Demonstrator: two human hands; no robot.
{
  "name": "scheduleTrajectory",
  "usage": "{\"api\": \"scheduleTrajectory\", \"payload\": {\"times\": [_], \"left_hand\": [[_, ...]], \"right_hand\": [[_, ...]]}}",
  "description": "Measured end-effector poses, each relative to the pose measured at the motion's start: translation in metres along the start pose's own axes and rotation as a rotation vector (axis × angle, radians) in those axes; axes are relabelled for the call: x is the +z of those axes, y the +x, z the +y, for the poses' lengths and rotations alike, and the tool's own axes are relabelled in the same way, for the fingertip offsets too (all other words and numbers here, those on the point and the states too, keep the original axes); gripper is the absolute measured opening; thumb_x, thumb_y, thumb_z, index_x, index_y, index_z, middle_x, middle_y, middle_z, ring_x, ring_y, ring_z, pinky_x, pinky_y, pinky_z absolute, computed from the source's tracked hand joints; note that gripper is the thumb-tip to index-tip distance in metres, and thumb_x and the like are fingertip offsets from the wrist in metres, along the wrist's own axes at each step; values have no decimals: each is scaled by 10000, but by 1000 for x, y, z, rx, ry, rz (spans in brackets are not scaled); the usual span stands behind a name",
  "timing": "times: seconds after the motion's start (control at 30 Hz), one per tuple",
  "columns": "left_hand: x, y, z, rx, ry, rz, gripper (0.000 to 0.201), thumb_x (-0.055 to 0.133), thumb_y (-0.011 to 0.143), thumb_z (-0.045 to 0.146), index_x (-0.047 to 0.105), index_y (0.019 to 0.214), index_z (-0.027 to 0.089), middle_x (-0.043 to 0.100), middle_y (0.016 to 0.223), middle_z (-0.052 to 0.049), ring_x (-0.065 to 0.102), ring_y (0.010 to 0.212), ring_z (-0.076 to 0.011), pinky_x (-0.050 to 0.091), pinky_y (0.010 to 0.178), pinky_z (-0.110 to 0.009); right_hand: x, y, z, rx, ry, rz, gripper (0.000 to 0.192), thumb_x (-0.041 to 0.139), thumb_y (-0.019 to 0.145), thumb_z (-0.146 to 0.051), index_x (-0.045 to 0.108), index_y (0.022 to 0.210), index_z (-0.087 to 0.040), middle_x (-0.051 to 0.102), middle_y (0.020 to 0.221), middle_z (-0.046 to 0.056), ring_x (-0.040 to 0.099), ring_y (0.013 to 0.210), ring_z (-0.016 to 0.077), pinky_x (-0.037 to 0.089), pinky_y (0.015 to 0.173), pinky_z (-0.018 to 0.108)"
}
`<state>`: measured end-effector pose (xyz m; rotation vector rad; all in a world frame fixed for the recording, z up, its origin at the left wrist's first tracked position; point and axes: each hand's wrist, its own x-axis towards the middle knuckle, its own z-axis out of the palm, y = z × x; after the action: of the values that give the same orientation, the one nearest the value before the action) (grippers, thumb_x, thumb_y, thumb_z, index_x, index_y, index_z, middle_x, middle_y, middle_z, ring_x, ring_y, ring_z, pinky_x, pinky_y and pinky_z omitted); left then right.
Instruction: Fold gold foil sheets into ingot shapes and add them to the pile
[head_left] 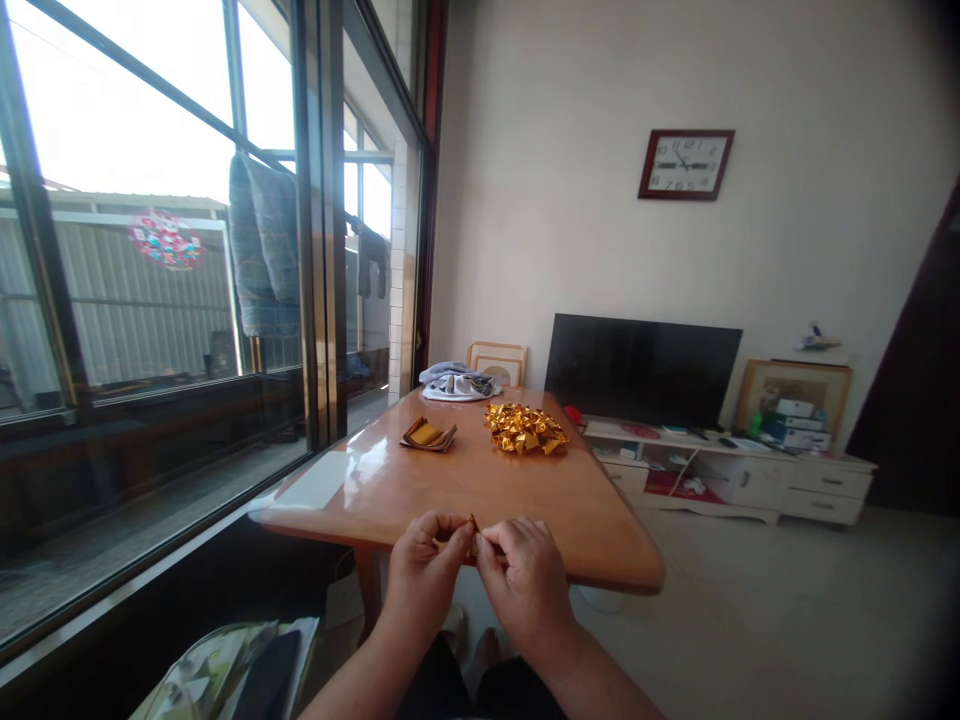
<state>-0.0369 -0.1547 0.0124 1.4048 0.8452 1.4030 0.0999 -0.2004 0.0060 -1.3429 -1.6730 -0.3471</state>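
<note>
Near the front edge of the wooden table (480,490), my left hand (429,560) and my right hand (525,570) meet with the fingertips pinched together. Between them is a small piece of gold foil paper (473,538), mostly hidden by the fingers, so its shape does not show. Farther back on the right lies a pile of shiny folded gold paper pieces (526,430). To its left is a small stack of gold and brown paper sheets (428,434), curled up at the edges.
Folded clothes (459,382) lie at the table's far end, by a wooden frame (499,362). Behind stand a television (643,370) and a white low cabinet (761,482). A wall clock (686,165) hangs above. Glass sliding windows (150,300) run along the left. A bag (232,670) sits at lower left.
</note>
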Motion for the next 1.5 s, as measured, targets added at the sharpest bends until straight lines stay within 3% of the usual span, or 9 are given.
{"api": "scheduleTrajectory", "payload": {"times": [0.3,0.73,0.87,1.03,1.13,1.27,1.5], "left_hand": [[2,-4,7,-74,-170,-98,237,765,790,383,689,788,159,646,745,4,582,724,-141,494,712,-235],[-1,-1,6,-118,-204,-256,275,691,880,405,626,774,161,554,707,16,486,696,-125,423,692,-226],[-4,0,6,-115,-174,-274,285,685,881,431,625,799,165,588,738,5,533,721,-144,446,714,-247],[-12,5,3,-158,-185,-219,264,707,854,429,663,902,173,661,839,-20,603,763,-165,471,737,-265],[-15,5,4,-197,-186,-229,256,717,843,384,702,988,173,695,896,-35,622,794,-171,473,754,-265],[-16,4,7,-193,-175,-296,214,720,830,308,725,981,156,672,846,-23,568,765,-144,441,737,-242],[-16,2,4,-159,-137,-310,96,681,818,255,680,822,159,553,708,15,451,683,-122,380,663,-230]], "right_hand": [[3,-1,2,-34,-73,18,191,561,967,-208,628,788,-213,649,724,22,570,754,196,313,744,323],[0,-3,2,-35,-28,-17,216,522,984,-225,632,797,-209,657,738,34,558,749,196,310,745,338],[-2,-3,5,113,152,-58,213,541,971,-264,642,792,-205,674,771,36,577,780,196,354,750,324],[-4,-3,8,417,598,-186,288,568,957,-423,633,806,-187,608,712,6,535,665,156,404,615,267],[-3,-3,10,525,826,-251,329,613,922,-481,614,801,-175,554,687,-17,478,623,131,397,571,245],[-1,-5,11,591,949,-285,320,645,904,-470,604,810,-167,523,672,-32,438,597,112,376,547,232],[-5,-3,10,550,893,-344,329,645,902,-464,604,791,-157,525,684,-21,442,628,115,381,563,230]]}}
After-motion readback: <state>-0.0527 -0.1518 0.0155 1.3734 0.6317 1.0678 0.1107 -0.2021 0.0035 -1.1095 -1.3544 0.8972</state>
